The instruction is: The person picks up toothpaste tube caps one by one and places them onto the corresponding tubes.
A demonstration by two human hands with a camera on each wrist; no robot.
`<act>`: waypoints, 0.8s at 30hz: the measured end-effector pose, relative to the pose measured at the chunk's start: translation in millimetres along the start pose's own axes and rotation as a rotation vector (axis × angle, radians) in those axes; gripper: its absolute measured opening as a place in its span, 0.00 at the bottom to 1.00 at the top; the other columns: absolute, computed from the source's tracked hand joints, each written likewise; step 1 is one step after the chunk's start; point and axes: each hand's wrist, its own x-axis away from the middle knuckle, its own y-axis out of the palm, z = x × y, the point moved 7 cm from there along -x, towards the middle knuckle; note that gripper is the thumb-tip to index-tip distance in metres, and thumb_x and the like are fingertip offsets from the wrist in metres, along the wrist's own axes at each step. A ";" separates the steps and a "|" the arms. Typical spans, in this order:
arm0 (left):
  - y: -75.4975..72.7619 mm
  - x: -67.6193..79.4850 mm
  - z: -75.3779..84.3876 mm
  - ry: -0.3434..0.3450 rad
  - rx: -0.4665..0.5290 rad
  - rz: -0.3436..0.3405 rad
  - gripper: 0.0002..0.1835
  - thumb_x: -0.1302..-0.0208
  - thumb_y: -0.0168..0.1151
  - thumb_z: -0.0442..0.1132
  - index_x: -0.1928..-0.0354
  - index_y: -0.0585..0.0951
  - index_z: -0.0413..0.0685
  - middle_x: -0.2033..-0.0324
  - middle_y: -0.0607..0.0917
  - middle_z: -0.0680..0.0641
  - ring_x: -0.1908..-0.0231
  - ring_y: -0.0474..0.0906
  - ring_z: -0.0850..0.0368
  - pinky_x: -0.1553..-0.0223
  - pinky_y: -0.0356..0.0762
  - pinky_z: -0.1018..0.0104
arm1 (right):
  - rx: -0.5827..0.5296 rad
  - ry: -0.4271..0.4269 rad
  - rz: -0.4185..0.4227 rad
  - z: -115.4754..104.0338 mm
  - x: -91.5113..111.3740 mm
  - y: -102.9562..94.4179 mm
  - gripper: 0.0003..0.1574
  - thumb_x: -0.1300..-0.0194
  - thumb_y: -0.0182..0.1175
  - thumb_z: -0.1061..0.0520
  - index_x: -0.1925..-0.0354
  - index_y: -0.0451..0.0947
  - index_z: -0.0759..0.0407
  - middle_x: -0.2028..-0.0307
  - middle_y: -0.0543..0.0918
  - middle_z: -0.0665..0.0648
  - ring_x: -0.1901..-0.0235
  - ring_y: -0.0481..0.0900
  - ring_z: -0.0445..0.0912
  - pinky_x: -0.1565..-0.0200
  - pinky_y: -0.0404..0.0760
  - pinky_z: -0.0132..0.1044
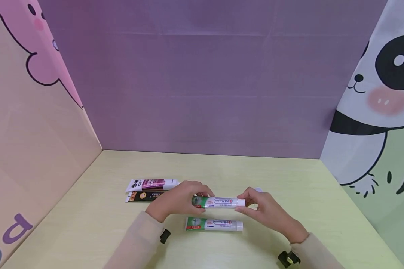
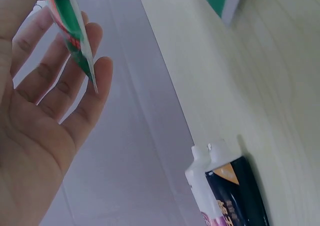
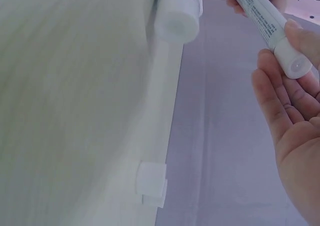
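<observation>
A green-and-white toothpaste tube [image 1: 222, 203] is held level between the two hands. My left hand [image 1: 178, 198] pinches its flat green end [image 2: 75, 36], the other fingers spread loosely in the left wrist view. At the white cap [image 3: 292, 61], my right hand [image 1: 267, 211] pinches with thumb and fingers. A matching toothpaste tube [image 1: 215, 224] lies on the table just nearer the person, its cap pointing right. Left of the hands lie a white-and-purple tube [image 1: 153, 184] and a black tube [image 1: 146, 196], side by side and partly covered by the left hand.
Behind the right hand a pale cap-like end [image 1: 258, 189] peeks out, and white ends [image 3: 151, 178] show low in the right wrist view. The pale wooden table [image 1: 87, 231] meets a purple back wall [image 1: 208, 93] and printed side panels [image 1: 373, 130].
</observation>
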 end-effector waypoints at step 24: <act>-3.4 7.7 -7.6 0.015 -0.077 0.031 0.18 0.46 0.74 0.38 0.51 0.86 0.50 0.60 0.83 0.59 0.64 0.75 0.65 0.63 0.77 0.72 | 0.047 0.112 -0.051 10.7 1.5 0.3 0.14 0.39 0.72 0.52 0.58 0.78 0.51 0.68 0.79 0.42 0.69 0.77 0.38 0.66 0.80 0.34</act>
